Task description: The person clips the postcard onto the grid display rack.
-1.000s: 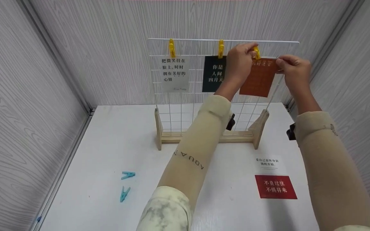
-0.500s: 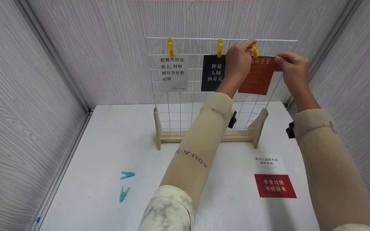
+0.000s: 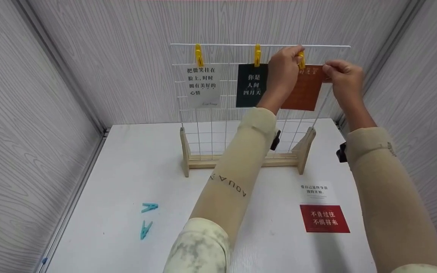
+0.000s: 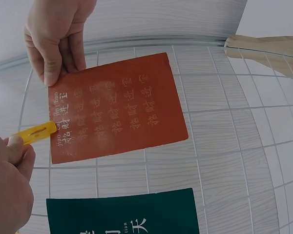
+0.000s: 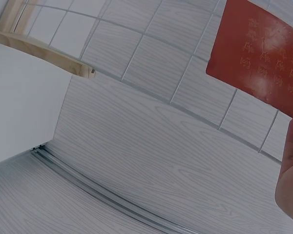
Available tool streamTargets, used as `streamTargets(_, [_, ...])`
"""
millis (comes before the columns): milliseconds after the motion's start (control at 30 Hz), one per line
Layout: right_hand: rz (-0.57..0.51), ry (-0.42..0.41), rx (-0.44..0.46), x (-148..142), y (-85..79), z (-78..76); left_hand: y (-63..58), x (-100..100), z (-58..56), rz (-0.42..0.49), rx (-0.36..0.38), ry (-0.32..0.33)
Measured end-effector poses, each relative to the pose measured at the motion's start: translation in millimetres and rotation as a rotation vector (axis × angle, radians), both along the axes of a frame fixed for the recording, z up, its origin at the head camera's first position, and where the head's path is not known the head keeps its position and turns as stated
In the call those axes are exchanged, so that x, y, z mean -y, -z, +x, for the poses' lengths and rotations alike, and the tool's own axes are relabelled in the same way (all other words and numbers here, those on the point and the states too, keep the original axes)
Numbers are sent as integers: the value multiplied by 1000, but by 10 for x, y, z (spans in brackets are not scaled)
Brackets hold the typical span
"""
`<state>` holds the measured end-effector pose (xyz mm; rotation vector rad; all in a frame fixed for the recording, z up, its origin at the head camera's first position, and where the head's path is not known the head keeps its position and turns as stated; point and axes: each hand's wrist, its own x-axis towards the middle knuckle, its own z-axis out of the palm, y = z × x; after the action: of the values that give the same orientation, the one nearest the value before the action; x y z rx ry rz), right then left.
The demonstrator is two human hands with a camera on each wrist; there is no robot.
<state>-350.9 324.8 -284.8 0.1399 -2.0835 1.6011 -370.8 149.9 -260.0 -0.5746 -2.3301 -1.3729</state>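
Observation:
An orange-red card point(image 3: 303, 91) with pale lettering hangs at the right of a white wire grid point(image 3: 218, 113). My left hand point(image 3: 285, 70) pinches a yellow clothespin point(image 4: 36, 132), whose tip lies over the card's top edge. With thumb and fingers my right hand point(image 3: 345, 77) holds the card's upper right corner; the left wrist view also shows that right hand point(image 4: 58, 39) at the corner. Left of it, a dark green card point(image 3: 247, 83) and a white card point(image 3: 203, 87) hang on the grid, each under its own yellow clothespin point(image 3: 257, 56).
The grid stands in a wooden base point(image 3: 203, 163) on a white table point(image 3: 127, 167). Two blue clothespins point(image 3: 146, 229) lie at the left. A red card point(image 3: 324, 219) and a white card point(image 3: 317, 192) lie at the right, close to my right forearm. Panel walls surround the table.
The camera view has shifted slightly, so the grid sits a little further left and higher. Both hands keep their grip on the clothespin and the card, with hardly any movement.

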Motion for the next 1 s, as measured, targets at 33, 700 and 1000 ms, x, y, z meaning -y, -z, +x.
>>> streamTargets(33, [4, 2, 0, -1, 3, 2, 2, 2, -1, -3, -4, -1])
streamTargets(700, [15, 30, 41, 0, 21, 17, -39, -24, 1, -89, -1, -4])
streamTargets(1000, [24, 54, 48, 10, 20, -5, -68, -51, -1, -130, -17, -9])
